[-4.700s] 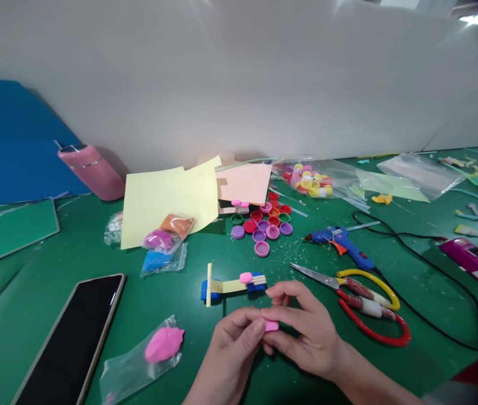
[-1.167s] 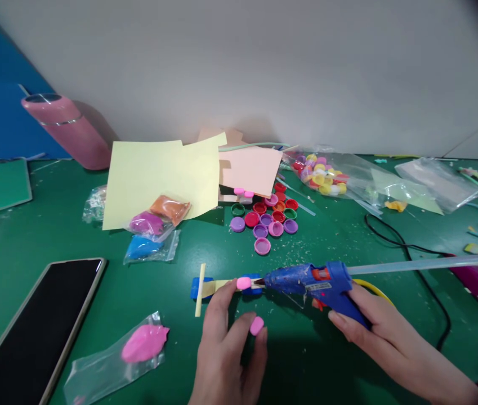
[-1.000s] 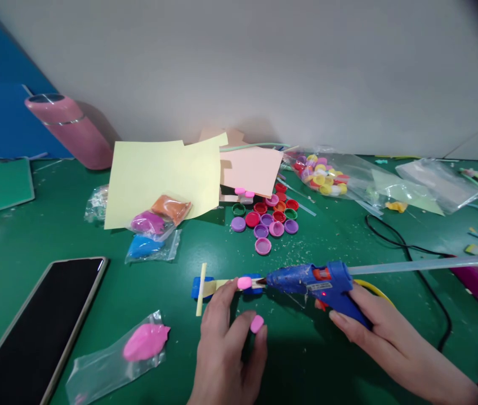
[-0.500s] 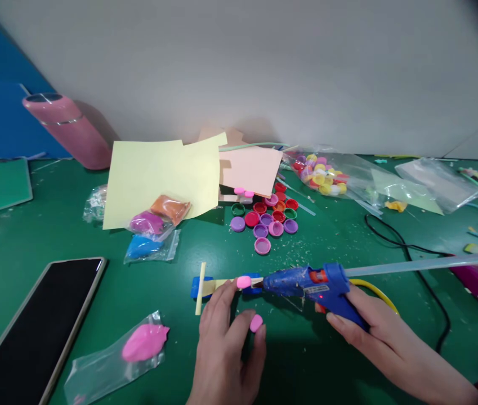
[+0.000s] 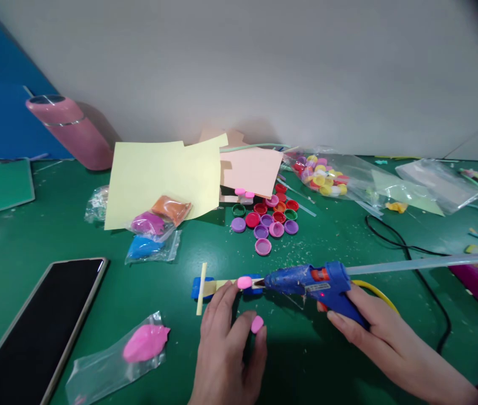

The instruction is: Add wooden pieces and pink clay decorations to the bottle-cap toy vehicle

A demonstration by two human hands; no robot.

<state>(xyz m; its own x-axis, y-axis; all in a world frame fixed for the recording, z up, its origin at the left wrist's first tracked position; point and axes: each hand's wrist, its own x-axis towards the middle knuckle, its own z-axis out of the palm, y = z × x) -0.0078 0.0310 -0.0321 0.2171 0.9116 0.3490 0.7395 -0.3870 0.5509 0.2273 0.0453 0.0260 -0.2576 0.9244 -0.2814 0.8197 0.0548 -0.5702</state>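
My right hand (image 5: 374, 332) grips a blue hot glue gun (image 5: 315, 283) with a long clear glue stick (image 5: 424, 262) out its back. Its nozzle touches the right end of a small craft piece (image 5: 226, 285) made of blue blocks, yellow strips and a pink clay blob, lying on the green mat. My left hand (image 5: 228, 351) steadies that piece with the index finger. Between the thumb and another finger it pinches a small pink clay piece (image 5: 257, 324).
A pile of coloured bottle caps (image 5: 266, 216) lies behind the craft piece. Bags of clay (image 5: 154, 228), yellow paper (image 5: 162, 180), a bag of pink clay (image 5: 137, 349), a phone (image 5: 31, 332), a pink bottle (image 5: 70, 132), a black cord (image 5: 407, 247) and yellow-handled scissors (image 5: 380, 292) surround the work.
Earlier both hands shaped the pink clay and the glue gun lay on the mat. My right hand has since taken it to the craft piece; over the last second almost nothing moved.
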